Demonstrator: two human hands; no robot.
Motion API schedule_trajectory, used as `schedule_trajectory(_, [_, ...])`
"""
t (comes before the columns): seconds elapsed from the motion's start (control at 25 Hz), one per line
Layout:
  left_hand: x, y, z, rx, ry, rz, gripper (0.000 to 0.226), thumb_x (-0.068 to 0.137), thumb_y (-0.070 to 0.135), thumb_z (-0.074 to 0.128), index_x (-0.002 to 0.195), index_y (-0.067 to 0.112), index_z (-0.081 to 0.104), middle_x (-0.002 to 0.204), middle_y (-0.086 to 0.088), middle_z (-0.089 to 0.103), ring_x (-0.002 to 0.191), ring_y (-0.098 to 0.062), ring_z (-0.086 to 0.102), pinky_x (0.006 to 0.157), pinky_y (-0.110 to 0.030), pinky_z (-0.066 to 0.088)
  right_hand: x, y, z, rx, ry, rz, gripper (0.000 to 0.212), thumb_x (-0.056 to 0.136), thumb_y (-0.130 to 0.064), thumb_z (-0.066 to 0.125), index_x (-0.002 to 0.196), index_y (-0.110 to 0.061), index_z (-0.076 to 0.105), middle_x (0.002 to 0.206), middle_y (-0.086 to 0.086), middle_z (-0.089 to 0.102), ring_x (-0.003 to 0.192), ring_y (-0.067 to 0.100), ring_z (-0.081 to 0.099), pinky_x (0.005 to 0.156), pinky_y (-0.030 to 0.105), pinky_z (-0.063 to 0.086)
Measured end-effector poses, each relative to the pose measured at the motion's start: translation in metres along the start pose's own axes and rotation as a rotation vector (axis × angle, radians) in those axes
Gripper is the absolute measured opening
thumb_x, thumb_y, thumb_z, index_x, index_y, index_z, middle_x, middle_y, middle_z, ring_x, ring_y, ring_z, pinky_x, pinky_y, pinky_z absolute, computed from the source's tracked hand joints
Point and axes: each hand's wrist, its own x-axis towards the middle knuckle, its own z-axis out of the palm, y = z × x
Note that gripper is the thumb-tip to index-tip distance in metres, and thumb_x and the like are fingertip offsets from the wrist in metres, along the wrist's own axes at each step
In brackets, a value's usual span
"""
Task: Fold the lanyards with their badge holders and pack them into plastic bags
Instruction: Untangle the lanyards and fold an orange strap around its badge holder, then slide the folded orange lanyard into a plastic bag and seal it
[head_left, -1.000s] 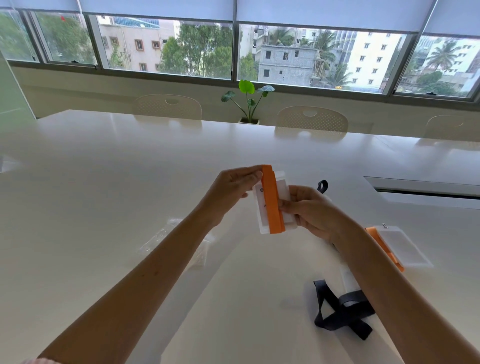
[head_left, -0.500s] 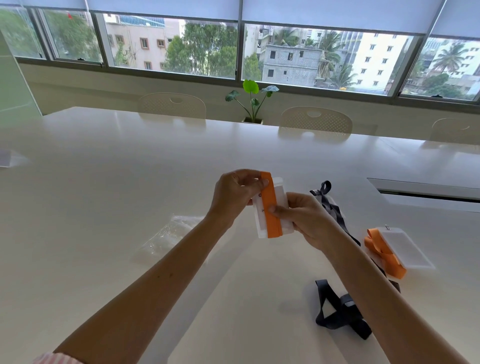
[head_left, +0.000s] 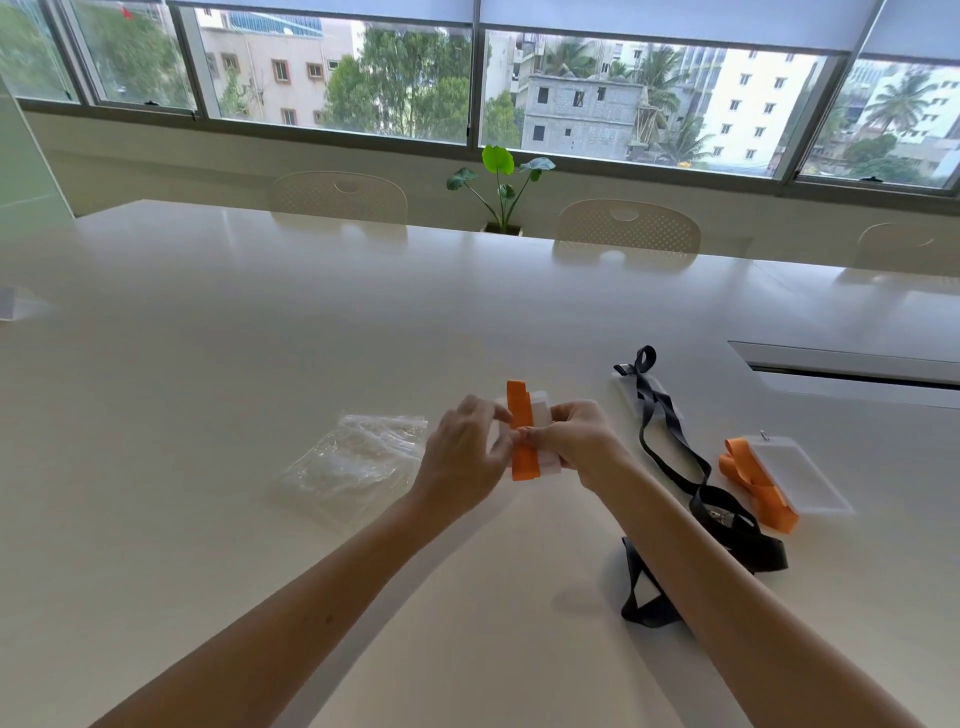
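Now we have lowered the orange lanyard (head_left: 522, 436) folded on its holder (head_left: 540, 431) toward the table (head_left: 208, 364), just right of the bags (head_left: 353, 462), left hand (head_left: 465, 457) and right hand (head_left: 576, 441) fingers pinching it, so bagging seems next.

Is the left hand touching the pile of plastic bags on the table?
Apart. The head view shows the left hand raised beside the plastic bags, holding the orange lanyard.

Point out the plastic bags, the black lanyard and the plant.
plastic bags (head_left: 353, 462): head view, middle of the clear pile.
black lanyard (head_left: 670, 441): head view, strap's middle stretch.
plant (head_left: 497, 159): head view, bright top leaf.
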Motion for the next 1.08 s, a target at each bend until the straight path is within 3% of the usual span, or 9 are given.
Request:
schedule_trajectory(0.08, [-0.009,-0.003,0.005,0.117,-0.088,0.071,0.032,0.093,0.033,0.053,0.123,0.022,0.057,0.131,0.006,0.055,0.115,-0.022,0.051,0.088,-0.038,0.042,0.007,0.007,0.003,-0.03,0.02,0.036,0.014,0.074,-0.007,0.078,0.074,-0.005,0.064,0.088,0.019,0.07,0.08,0.031,0.07,0.078,0.046,0.058])
schedule_trajectory(0.24, [-0.011,-0.007,0.012,0.193,-0.172,0.044,0.037,0.095,0.036,0.047,0.131,0.032,0.052,0.145,0.018,0.041,0.136,-0.008,0.036,0.097,-0.036,0.036,0.017,0.02,0.007,-0.143,0.013,0.097,0.014,0.077,-0.009,0.074,0.082,-0.001,0.064,0.089,0.021,0.068,0.086,0.033,0.069,0.082,0.05,0.056])
schedule_trajectory(0.4, [-0.01,-0.011,0.015,0.273,-0.225,0.042,0.041,0.097,0.041,0.041,0.138,0.034,0.045,0.149,0.02,0.032,0.138,0.0,0.028,0.101,-0.035,0.036,0.021,0.02,0.002,-0.491,0.061,0.006,0.037,0.071,-0.031,0.078,0.085,0.002,0.068,0.087,0.018,0.07,0.084,0.032,0.068,0.078,0.047,0.055])
schedule_trajectory(0.52, [-0.01,-0.011,0.014,0.288,-0.224,0.043,0.043,0.097,0.042,0.041,0.139,0.034,0.043,0.149,0.021,0.031,0.136,0.001,0.032,0.101,-0.035,0.037,0.017,0.018,0.0,-0.681,0.138,-0.091,0.045,0.068,-0.043,0.076,0.093,-0.007,0.065,0.089,0.006,0.067,0.081,0.021,0.059,0.071,0.036,0.05])
schedule_trajectory(0.64, [-0.009,-0.007,0.01,0.244,-0.23,0.049,0.043,0.095,0.04,0.046,0.137,0.031,0.047,0.148,0.02,0.035,0.133,-0.005,0.04,0.099,-0.039,0.04,0.019,0.017,-0.001,-0.673,0.11,-0.077,0.054,0.07,-0.039,0.076,0.112,-0.011,0.057,0.108,0.009,0.064,0.097,0.023,0.058,0.086,0.038,0.049])
schedule_trajectory(0.76, [-0.009,-0.004,0.003,0.191,-0.155,0.101,0.039,0.094,0.033,0.05,0.132,0.027,0.054,0.142,0.014,0.046,0.129,-0.009,0.046,0.098,-0.043,0.043,0.018,0.013,0.0,-0.697,0.111,-0.077,0.062,0.075,-0.039,0.072,0.126,-0.015,0.047,0.127,0.011,0.049,0.117,0.03,0.049,0.096,0.039,0.043])
schedule_trajectory(0.88, [-0.007,-0.007,-0.013,0.141,-0.048,0.099,0.034,0.092,0.028,0.053,0.125,0.024,0.061,0.132,0.008,0.058,0.123,-0.011,0.053,0.097,-0.041,0.046,0.01,0.005,0.009,-0.741,0.195,-0.183,0.063,0.077,-0.046,0.068,0.129,-0.021,0.042,0.131,0.007,0.035,0.124,0.033,0.037,0.096,0.046,0.038])
schedule_trajectory(1.08, [0.0,-0.045,-0.064,0.211,0.095,-0.132,0.028,0.085,0.02,0.06,0.112,0.022,0.068,0.119,-0.002,0.064,0.111,-0.025,0.059,0.096,-0.038,0.045,-0.008,-0.01,0.047,-0.673,0.243,-0.472,0.035,0.082,-0.034,0.064,0.115,-0.025,0.055,0.122,0.002,0.044,0.12,0.03,0.036,0.095,0.039,0.032])
